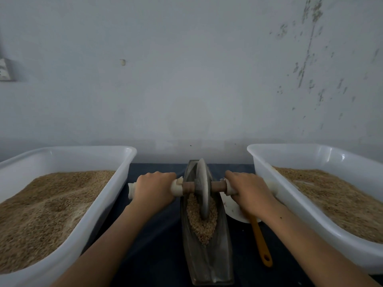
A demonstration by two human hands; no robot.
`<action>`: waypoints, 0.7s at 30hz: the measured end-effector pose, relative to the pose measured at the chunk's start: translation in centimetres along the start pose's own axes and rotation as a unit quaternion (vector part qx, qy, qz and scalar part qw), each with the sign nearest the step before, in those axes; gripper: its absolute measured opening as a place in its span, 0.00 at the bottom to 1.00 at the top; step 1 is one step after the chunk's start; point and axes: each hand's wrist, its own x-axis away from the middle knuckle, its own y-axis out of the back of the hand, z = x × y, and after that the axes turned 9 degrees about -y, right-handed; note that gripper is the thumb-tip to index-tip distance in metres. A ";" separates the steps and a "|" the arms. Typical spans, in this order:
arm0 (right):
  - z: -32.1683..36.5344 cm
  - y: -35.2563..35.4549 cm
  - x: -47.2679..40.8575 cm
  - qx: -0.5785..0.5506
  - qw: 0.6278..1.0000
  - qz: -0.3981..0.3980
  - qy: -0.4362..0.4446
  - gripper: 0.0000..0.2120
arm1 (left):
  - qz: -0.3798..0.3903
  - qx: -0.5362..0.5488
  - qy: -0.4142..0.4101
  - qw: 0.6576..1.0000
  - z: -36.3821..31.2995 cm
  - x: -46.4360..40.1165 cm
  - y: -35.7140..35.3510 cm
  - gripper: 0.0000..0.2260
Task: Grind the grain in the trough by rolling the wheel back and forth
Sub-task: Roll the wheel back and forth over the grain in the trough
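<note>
Grain (202, 224) fills trough (207, 264) and both tubs (116, 183); hands (154, 188) grip wheel (202, 189) axle.

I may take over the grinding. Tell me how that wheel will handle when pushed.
The wheel looks like thick stone or metal, so probably heavy. Standing on its thin edge in the narrow trough, it should roll readily but may tip sideways. Both hands, left and right, grip the axle ends, likely to steady it.
</note>
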 end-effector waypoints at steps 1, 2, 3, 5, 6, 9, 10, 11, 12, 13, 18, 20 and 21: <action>0.0 -0.1 0.0 -0.001 1.000 -0.007 0.000 0.09 | -0.008 -0.001 -0.001 1.000 0.0 0.0 -0.1 0.07; -0.1 -0.2 0.0 -0.003 1.000 -0.009 0.000 0.08 | -0.012 0.001 -0.003 1.000 -0.1 0.0 -0.1 0.07; -0.1 -0.1 0.0 -0.003 1.000 -0.005 -0.001 0.08 | -0.011 0.004 -0.007 1.000 0.0 0.0 -0.2 0.07; -0.2 0.1 -0.1 0.006 1.000 0.011 0.000 0.09 | 0.010 0.010 -0.012 1.000 0.1 0.0 0.0 0.05; -0.2 0.4 -0.2 0.015 1.000 0.027 0.003 0.10 | 0.034 0.016 -0.014 0.999 0.3 -0.1 0.1 0.05; -0.2 1.7 -0.5 0.035 0.993 0.113 0.017 0.14 | 0.146 0.058 -0.017 0.987 0.7 -0.2 0.8 0.08; -0.2 2.1 -0.5 0.040 0.989 0.144 0.021 0.15 | 0.172 0.066 -0.018 0.983 0.7 -0.3 1.0 0.09; -0.3 2.5 -0.6 0.045 0.984 0.169 0.023 0.15 | 0.187 0.069 -0.019 0.980 0.8 -0.3 1.1 0.10; -0.3 2.7 -0.6 0.048 0.981 0.185 0.023 0.14 | 0.195 0.070 -0.020 0.978 0.7 -0.3 1.2 0.10; -0.3 2.7 -0.5 0.049 0.980 0.190 0.021 0.14 | 0.195 0.067 -0.022 0.978 0.7 -0.3 1.3 0.10; -0.2 2.0 -0.3 0.045 0.989 0.138 0.018 0.15 | 0.152 0.054 -0.021 0.987 0.5 -0.3 1.2 0.11; -0.2 1.6 -0.2 0.036 0.994 0.106 0.016 0.13 | 0.121 0.042 -0.024 0.992 0.4 -0.1 1.0 0.10; -0.2 1.5 0.0 0.028 0.996 0.089 0.014 0.11 | 0.097 0.029 -0.023 0.995 0.2 0.0 0.9 0.08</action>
